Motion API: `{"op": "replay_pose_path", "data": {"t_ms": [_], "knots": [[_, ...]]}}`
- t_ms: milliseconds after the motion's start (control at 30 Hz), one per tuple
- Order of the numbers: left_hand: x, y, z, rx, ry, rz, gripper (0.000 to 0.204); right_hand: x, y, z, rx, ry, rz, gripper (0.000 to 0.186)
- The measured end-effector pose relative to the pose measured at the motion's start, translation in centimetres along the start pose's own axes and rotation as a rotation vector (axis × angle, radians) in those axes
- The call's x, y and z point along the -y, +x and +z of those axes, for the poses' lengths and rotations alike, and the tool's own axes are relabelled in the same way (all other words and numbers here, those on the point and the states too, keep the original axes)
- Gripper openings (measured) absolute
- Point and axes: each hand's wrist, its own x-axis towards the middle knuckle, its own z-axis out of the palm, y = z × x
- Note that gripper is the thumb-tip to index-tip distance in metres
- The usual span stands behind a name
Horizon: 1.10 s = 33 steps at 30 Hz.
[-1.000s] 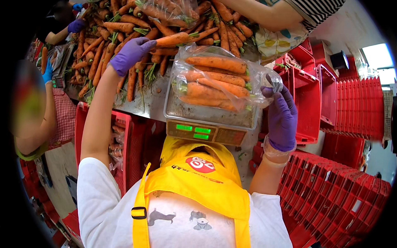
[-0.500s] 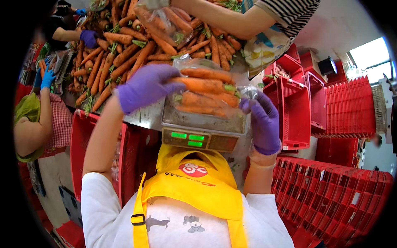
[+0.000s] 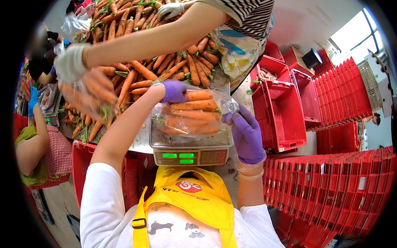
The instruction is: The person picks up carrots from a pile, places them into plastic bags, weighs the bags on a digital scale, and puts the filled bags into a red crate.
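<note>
A clear plastic bag (image 3: 159, 118) lies on the metal pan (image 3: 157, 140) of a weighing scale, with several orange carrots (image 3: 194, 115) side by side inside it. My left hand (image 3: 174, 91), in a purple glove, is at the far left of the bag, its bent fingers closed on the end of the top carrot (image 3: 199, 96); part of the fingers is hidden. My right hand (image 3: 247, 134), also purple-gloved, pinches the gathered edge of the bag at its right side. Green lit figures show on the scale's front panel (image 3: 192, 157).
A carrot heap (image 3: 140, 70) covers the table beyond. Across it reaches a co-worker's arm, whose gloved hand (image 3: 70, 62) holds a blurred bag of carrots. Another worker's blue-gloved hand (image 3: 34, 101) is at far left. Red crates (image 3: 285, 118) stand right, red crate (image 3: 82, 159) below left.
The co-worker's arm has swept left across the heap with a bag of carrots. My left hand has shifted to the bag's far left corner; my right hand still pinches the bag edge.
</note>
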Motion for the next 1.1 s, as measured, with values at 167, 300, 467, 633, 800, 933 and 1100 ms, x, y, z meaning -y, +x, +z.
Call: {"op": "replay_pose_path", "data": {"t_ms": [167, 300, 467, 633, 800, 933, 1100], "knots": [[-0.6, -1.0, -1.1, -0.011, 0.195, -0.023, 0.041, -0.3, 1.3, 0.2, -0.078, -0.062, 0.016, 0.031], [0.1, -3.0, -1.3, -0.161, 0.075, -0.045, 0.045, -1.2, 2.1, 0.0, -0.11, -0.098, 0.02, 0.029], [-1.9, -10.8, -3.3, -0.144, -0.289, 0.014, 0.047, -1.0, 2.8, -1.9, -0.1, -0.087, -0.024, 0.028], [3.5, -18.0, -0.5, -0.363, -1.343, 0.056, 0.055, -0.6, 2.6, -2.0, -0.119, -0.151, 0.024, 0.033], [8.9, -19.2, -2.4, -0.782, -1.528, -0.227, 0.05, -1.3, 1.9, -3.3, -0.109, -0.149, 0.032, 0.041], [17.8, -15.9, -6.2, -0.879, -1.737, -0.053, 0.043, -2.0, 1.6, -2.9, -0.097, -0.203, 0.009, 0.042], [20.8, -16.4, -9.1, -1.073, -1.481, 0.062, 0.04, -2.2, 1.4, -1.3, -0.085, -0.495, -0.061, 0.041]]}}
